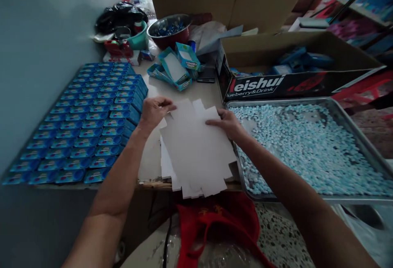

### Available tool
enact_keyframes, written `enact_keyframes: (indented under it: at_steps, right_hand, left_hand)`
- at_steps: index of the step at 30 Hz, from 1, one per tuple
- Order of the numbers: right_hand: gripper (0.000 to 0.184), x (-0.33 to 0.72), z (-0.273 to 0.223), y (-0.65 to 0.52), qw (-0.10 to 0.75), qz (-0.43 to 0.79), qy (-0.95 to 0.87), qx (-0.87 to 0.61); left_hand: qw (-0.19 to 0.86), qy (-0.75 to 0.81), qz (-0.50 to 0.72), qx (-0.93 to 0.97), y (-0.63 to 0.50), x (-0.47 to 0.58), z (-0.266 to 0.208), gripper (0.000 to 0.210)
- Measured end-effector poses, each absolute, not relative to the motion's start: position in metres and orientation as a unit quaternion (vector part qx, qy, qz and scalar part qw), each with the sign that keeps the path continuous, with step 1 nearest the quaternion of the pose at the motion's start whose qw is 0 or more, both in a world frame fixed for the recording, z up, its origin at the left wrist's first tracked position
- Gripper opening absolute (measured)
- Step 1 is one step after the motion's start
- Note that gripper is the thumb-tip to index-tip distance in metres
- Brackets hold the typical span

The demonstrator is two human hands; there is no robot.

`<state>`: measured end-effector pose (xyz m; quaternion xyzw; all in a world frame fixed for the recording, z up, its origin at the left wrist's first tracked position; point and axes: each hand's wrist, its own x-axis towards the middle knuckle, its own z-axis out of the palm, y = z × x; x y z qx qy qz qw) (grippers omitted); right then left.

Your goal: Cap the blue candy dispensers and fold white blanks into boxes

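Observation:
A loose stack of flat white cardboard box blanks (196, 149) lies on the table in front of me, their notched edges fanned out. My left hand (156, 112) is closed in a pinch at the upper left edge of the top blank. On the upper right, my right hand (229, 123) grips the blanks' edge, its thumb lying on top and the other fingers partly hidden. Left of the stack stand rows of small blue boxes (92, 122), packed tightly together. Just right of it is a metal tray (240, 173) spread with pale blue and white candies (301, 149).
Behind the blanks lie open blue cartons (175, 69) and a dark phone-like object (206, 75). A metal bowl (170, 34) and a teal basin (136, 36) stand farther back. A large cardboard box (260, 85) holding blue packages borders the tray's far side.

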<state>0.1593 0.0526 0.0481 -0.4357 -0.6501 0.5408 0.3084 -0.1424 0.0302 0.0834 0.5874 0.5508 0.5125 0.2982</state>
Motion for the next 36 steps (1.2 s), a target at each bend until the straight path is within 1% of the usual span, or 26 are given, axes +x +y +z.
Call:
enact_keyframes:
  at_steps: [1,4,5,6,7,9,10,12,14,15,17,20,22,24,27,29,31,34,36]
  right_hand:
    - [0.053,0.163,0.053,0.046,0.321,0.592,-0.608,-0.42]
    - [0.048,0.167,0.063,0.023,0.364,0.694,-0.478,-0.397]
    - [0.048,0.167,0.063,0.017,0.373,0.714,-0.442,-0.394]
    - [0.05,0.166,0.061,0.011,0.379,0.722,-0.423,-0.395]
    - [0.053,0.165,0.058,0.006,0.382,0.721,-0.419,-0.397]
    - [0.058,0.163,0.047,0.0,0.388,0.689,-0.458,-0.407]
    - [0.057,0.163,0.04,-0.003,0.389,0.652,-0.502,-0.415]
    - [0.046,0.161,0.028,-0.006,0.385,0.536,-0.622,-0.422]
    - [0.038,0.159,0.019,-0.008,0.358,0.414,-0.73,-0.409]
    - [0.037,0.157,0.016,-0.008,0.34,0.37,-0.768,-0.398]
    - [0.038,0.152,0.015,-0.006,0.303,0.324,-0.811,-0.382]
    - [0.035,0.144,0.018,0.001,0.247,0.318,-0.818,-0.411]
    - [0.029,0.141,0.02,0.007,0.204,0.337,-0.797,-0.458]
    - [0.024,0.141,0.022,0.01,0.179,0.371,-0.766,-0.494]
    - [0.025,0.146,0.023,0.006,0.2,0.418,-0.721,-0.515]
    - [0.027,0.152,0.022,0.001,0.22,0.407,-0.725,-0.51]
    - [0.027,0.156,0.022,-0.003,0.224,0.372,-0.755,-0.491]
    - [0.027,0.156,0.024,0.0,0.193,0.343,-0.791,-0.469]
    - [0.026,0.152,0.03,0.007,0.166,0.335,-0.796,-0.477]
  left_hand:
    - [0.332,0.527,0.525,0.58,0.024,-0.144,0.09,0.031]
    - [0.46,0.457,0.566,0.51,-0.009,-0.136,0.097,0.08]
    - [0.5,0.441,0.575,0.474,-0.023,-0.129,0.094,0.091]
    - [0.534,0.435,0.581,0.434,-0.037,-0.12,0.088,0.092]
    - [0.558,0.436,0.582,0.401,-0.051,-0.111,0.081,0.092]
    - [0.563,0.456,0.591,0.355,-0.074,-0.094,0.066,0.089]
    - [0.564,0.469,0.59,0.337,-0.082,-0.087,0.06,0.091]
    - [0.578,0.495,0.575,0.3,-0.091,-0.077,0.05,0.096]
    - [0.592,0.518,0.556,0.269,-0.093,-0.071,0.046,0.096]
    - [0.592,0.529,0.55,0.26,-0.093,-0.069,0.045,0.097]
    - [0.582,0.549,0.541,0.259,-0.092,-0.067,0.045,0.1]
    - [0.582,0.559,0.517,0.286,-0.093,-0.069,0.048,0.101]
    - [0.599,0.54,0.503,0.31,-0.096,-0.071,0.049,0.099]
    - [0.616,0.51,0.51,0.316,-0.1,-0.074,0.047,0.095]
    - [0.613,0.507,0.546,0.263,-0.106,-0.074,0.04,0.086]
    - [0.602,0.526,0.556,0.228,-0.109,-0.071,0.036,0.082]
    - [0.608,0.531,0.543,0.231,-0.109,-0.067,0.035,0.078]
    - [0.618,0.532,0.502,0.289,-0.097,-0.059,0.041,0.069]
    - [0.595,0.558,0.482,0.319,-0.081,-0.054,0.047,0.064]
